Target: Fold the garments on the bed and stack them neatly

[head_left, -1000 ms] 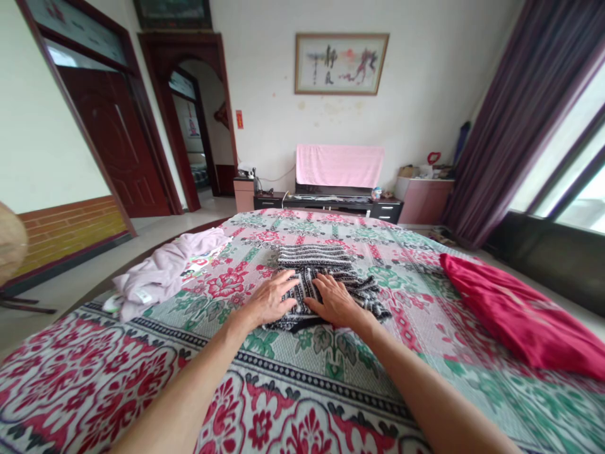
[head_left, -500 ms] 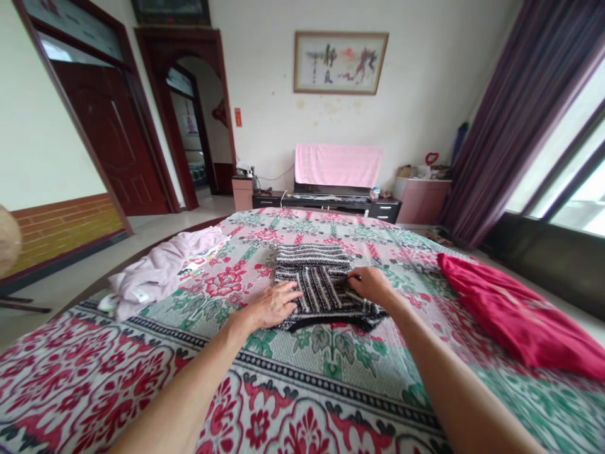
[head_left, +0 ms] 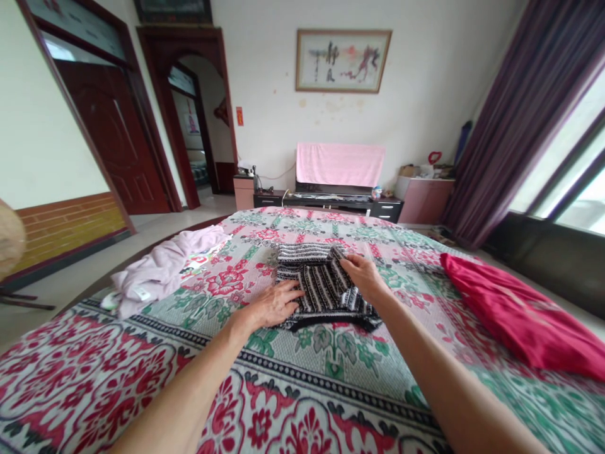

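A black-and-white striped knit sweater (head_left: 316,290) lies partly folded on the flowered cloth (head_left: 326,403), its dark neckline toward me. My left hand (head_left: 276,304) rests flat on the sweater's left side, fingers stretched out. At the upper right, my right hand (head_left: 362,272) pinches a raised edge of the knit between thumb and fingers. That edge stands up a little from the layers beneath it. The underside of the sweater is hidden.
To the left lies a crumpled pale pink garment (head_left: 165,265). A bright red garment (head_left: 515,315) is spread at the right. Beyond the cloth's far edge stands a low black cabinet (head_left: 331,203) with a pink towel (head_left: 340,165) above it.
My right hand has moved up and slightly left, lifting the sweater's right edge inward over the folded part. My left hand has stayed in place.
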Action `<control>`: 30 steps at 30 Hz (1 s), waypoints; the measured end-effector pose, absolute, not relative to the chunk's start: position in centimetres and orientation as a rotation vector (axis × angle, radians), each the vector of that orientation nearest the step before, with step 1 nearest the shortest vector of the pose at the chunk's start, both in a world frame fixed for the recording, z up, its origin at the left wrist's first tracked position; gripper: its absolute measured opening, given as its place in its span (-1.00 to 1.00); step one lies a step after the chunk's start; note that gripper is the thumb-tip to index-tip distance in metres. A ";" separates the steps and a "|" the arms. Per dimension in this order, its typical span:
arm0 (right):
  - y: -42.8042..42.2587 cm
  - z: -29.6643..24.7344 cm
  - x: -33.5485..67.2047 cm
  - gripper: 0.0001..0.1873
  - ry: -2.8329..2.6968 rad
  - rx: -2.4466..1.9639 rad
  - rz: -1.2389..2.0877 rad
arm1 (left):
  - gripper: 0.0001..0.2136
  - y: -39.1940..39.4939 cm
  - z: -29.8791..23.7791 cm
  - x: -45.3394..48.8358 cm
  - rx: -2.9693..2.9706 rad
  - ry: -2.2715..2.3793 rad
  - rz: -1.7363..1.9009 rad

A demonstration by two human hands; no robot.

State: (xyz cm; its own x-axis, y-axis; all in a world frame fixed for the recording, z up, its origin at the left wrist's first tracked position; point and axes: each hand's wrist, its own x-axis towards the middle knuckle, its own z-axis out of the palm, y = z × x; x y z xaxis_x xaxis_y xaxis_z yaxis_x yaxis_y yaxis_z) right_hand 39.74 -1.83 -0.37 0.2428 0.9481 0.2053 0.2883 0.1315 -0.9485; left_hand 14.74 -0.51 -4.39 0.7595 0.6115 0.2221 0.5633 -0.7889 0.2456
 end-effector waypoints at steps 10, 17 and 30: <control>-0.9 -1.7 36.7 -0.75 -1.267 -1.225 0.889 | -0.65 -0.2 -4.4 14.7 2.780 0.937 0.417; -1.3 -2.2 35.6 -0.72 -1.343 -1.302 0.922 | -0.67 -0.4 -4.0 14.9 2.790 0.924 0.409; -4.3 0.2 45.5 -0.79 -1.277 -1.426 0.693 | -0.33 -1.4 -1.7 16.3 2.536 1.349 0.549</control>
State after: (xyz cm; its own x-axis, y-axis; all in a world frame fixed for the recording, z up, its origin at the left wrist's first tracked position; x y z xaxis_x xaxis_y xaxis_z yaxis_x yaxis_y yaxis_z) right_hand 45.45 -4.28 0.18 0.2622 0.9408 0.2149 0.3321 0.1211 -0.9354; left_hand 16.31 -1.39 -1.74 0.5095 0.8313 0.2223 0.7504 -0.5557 0.3580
